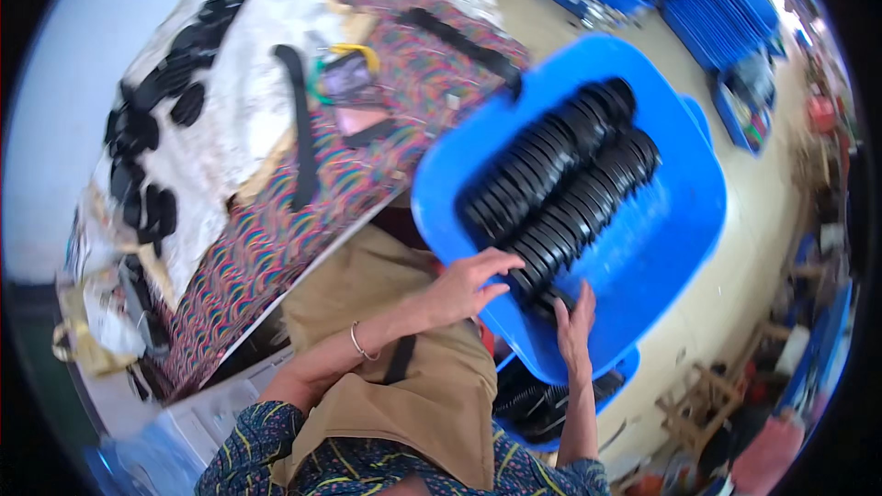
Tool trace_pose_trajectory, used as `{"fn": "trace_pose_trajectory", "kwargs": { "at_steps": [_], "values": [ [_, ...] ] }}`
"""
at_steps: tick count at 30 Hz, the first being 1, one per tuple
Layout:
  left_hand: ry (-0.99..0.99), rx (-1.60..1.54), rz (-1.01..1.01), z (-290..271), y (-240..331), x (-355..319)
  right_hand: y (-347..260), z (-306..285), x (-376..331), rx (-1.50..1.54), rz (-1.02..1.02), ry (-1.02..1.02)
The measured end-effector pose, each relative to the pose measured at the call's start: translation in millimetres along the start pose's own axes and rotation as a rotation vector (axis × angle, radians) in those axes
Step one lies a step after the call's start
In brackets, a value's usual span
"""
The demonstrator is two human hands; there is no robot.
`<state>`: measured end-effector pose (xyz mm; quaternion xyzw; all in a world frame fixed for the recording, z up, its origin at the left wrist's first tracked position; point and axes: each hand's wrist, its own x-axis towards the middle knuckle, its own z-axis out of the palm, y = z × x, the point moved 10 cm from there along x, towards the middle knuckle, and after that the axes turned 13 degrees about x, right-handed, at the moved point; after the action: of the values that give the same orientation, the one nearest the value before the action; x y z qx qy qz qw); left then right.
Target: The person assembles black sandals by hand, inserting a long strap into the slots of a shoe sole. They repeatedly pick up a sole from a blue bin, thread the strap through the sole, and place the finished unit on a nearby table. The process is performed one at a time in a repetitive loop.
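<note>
A large blue plastic tub (pixel 675 253) holds two long rows of stacked, shiny black curved pieces (pixel 574 211), whose exact kind I cannot make out. My left hand (pixel 473 283) reaches over the tub's near left rim, fingers and thumb apart, its fingertips by the near end of the closer row. Inside the near rim, my right hand (pixel 574 326) has its thumb and fingers spread. A single black piece (pixel 549 299) lies between the two hands, close to the right thumb; whether the thumb touches it is not clear.
Left stands a table with a patterned cloth (pixel 276 248), bearing a black strip (pixel 299 129), yellow-handled scissors (pixel 363 53) and black pieces (pixel 188 55) on white sheeting. Another blue tub (pixel 629 366) with black pieces sits below. Stacked blue crates (pixel 721 9) and a wooden stool (pixel 703 404) stand right.
</note>
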<state>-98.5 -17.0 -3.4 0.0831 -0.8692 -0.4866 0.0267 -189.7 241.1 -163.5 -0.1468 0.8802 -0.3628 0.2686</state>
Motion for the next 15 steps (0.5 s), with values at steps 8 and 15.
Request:
{"fn": "trace_pose_trajectory", "kwargs": {
  "at_steps": [8, 15],
  "values": [
    [0.704, 0.141, -0.098, -188.0, -31.7, -130.2, -39.2, 6.3, -12.5, -0.068, 0.003, 0.079],
    [1.286, 0.351, -0.343, -292.0, -78.7, -309.2, -40.6, 0.1, -1.2, 0.076, -0.166, 0.077]
  ]
}}
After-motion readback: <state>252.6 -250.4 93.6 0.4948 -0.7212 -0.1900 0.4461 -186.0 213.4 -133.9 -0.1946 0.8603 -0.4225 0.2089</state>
